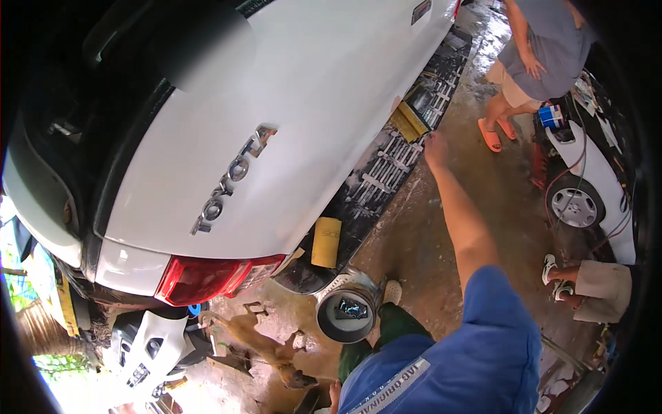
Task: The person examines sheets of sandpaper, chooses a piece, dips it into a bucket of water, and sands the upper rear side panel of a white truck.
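From here, I see the right hand [434,149] beside the yellow strip [408,123], probably light; hold its edges. I can't tell if that or the left hand [335,395] pinches anything.

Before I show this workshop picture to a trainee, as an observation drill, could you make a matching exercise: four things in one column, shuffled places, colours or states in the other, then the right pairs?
Things:
1. Camera wearer's right hand
2. Yellow roll
3. Bucket
4. Dog

Descriptions:
A. Tan, on the ground
B. Has a dark shiny thing inside
C. Close to the yellow block
D. On the black bumper, near the red tail light

Pairs: 1-C, 2-D, 3-B, 4-A
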`<action>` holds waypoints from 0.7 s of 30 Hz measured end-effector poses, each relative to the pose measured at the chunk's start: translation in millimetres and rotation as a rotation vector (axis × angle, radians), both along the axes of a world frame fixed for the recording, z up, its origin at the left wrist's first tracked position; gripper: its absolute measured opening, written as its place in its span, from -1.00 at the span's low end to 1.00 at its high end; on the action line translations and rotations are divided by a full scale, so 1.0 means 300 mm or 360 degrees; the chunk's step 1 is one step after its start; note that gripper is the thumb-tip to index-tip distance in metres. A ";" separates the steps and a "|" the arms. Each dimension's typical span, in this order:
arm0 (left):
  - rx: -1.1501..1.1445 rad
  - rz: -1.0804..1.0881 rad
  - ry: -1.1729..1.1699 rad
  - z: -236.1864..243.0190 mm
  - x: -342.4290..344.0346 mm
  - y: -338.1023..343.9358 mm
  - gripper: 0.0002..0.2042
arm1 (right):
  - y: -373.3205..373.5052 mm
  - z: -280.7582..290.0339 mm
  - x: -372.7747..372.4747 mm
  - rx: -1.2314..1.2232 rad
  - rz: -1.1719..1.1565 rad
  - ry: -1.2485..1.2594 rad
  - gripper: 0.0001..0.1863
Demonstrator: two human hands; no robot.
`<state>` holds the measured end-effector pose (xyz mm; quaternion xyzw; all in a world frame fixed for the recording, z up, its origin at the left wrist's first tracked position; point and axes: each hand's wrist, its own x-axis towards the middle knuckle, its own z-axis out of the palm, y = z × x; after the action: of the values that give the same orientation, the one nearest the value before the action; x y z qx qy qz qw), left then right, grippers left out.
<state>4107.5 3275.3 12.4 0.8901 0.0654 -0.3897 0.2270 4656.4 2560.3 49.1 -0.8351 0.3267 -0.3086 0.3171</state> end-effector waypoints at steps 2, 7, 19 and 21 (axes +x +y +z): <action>-0.0034 0.0083 -0.0001 0.007 -0.030 -0.032 -0.71 | -0.044 0.052 0.070 -0.0019 -0.0002 0.0063 -0.63; -0.0073 0.0181 0.0005 0.013 -0.048 -0.086 -0.70 | -0.061 0.136 0.133 0.0050 -0.0142 0.0422 -0.59; -0.0196 0.0062 -0.0080 -0.018 -0.039 -0.115 -0.68 | 0.007 0.171 0.154 0.0755 -0.0036 0.0511 -0.59; -0.0215 0.0017 -0.0117 -0.027 -0.032 -0.115 -0.67 | 0.033 0.167 0.159 0.1286 -0.0051 0.0161 -0.71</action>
<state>4097.8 3240.8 4.2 0.8861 0.0355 -0.3591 0.2907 4704.0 2570.3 99.4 -0.6523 0.4499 -0.1189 0.5983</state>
